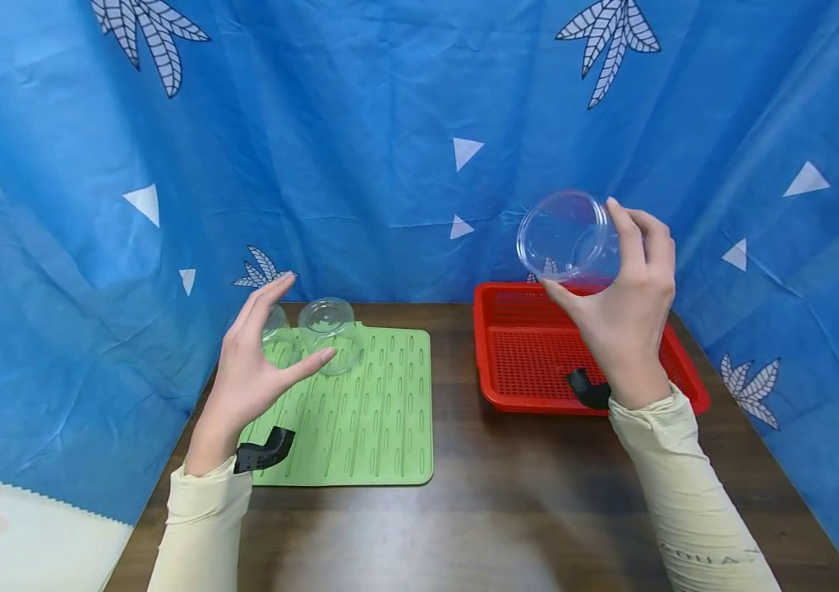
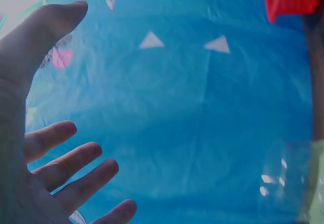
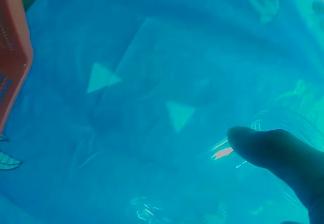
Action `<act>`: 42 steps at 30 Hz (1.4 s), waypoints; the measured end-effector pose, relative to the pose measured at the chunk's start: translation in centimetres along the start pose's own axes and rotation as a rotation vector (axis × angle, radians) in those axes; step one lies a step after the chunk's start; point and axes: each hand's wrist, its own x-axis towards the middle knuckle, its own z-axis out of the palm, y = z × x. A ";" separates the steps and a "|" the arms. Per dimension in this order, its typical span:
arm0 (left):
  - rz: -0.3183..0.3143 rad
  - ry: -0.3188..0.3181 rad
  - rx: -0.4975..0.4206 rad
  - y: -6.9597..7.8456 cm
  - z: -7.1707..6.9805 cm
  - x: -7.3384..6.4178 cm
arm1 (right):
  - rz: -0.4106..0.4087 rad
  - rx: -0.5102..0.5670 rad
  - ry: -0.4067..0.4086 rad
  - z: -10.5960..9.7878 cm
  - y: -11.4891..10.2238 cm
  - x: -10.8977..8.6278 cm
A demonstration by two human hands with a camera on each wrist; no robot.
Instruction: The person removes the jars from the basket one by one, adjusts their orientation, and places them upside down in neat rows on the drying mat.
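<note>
My right hand (image 1: 629,300) grips a clear plastic cup (image 1: 563,237) by its side, high over the red basket (image 1: 484,362). The cup is tilted, its wide mouth turned to the left. In the right wrist view only the thumb (image 3: 268,150) and faint, shiny parts of the cup show. My left hand (image 1: 249,370) hovers above the green mat (image 1: 389,427), thumb and fingers spread with nothing between them. Behind it, two clear cups stand on the mat's far part, narrow end up. One cup (image 1: 330,333) shows mostly bare; the other (image 1: 276,329) is partly hidden by the left hand.
A dark wooden table (image 1: 456,510) carries the mat on the left and the basket on the right. A blue patterned curtain (image 1: 389,164) closes off the back and both sides. Pale floral cloth (image 1: 27,526) lies at the lower left.
</note>
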 end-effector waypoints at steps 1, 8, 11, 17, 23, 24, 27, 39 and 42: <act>0.016 -0.001 -0.007 0.3 0.2 0.4 | -0.016 -0.002 -0.002 0.1 -0.4 -0.1; 0.101 -0.010 -0.068 2.7 0.9 2.6 | -0.147 -0.012 -0.009 1.0 -2.7 -0.8; 0.123 -0.025 -0.111 3.5 1.2 3.3 | -0.184 -0.023 -0.006 1.4 -3.7 -1.2; 0.178 -0.062 -0.189 5.2 2.4 4.9 | -0.277 -0.059 0.003 2.0 -5.6 -1.6; 0.236 -0.084 -0.235 6.4 3.8 6.1 | -0.367 -0.055 0.034 2.6 -7.8 -2.2; 0.241 -0.086 -0.247 6.7 3.9 6.2 | -0.381 -0.059 0.040 2.7 -8.2 -2.3; 0.257 -0.090 -0.287 7.5 4.3 6.4 | -0.418 -0.066 0.060 3.1 -9.1 -2.7; 0.288 -0.136 -0.407 8.9 5.9 6.9 | -0.501 -0.123 0.103 4.8 -11.7 -4.4; 0.282 -0.134 -0.427 8.8 6.1 6.7 | -0.518 -0.132 0.122 5.0 -12.1 -4.8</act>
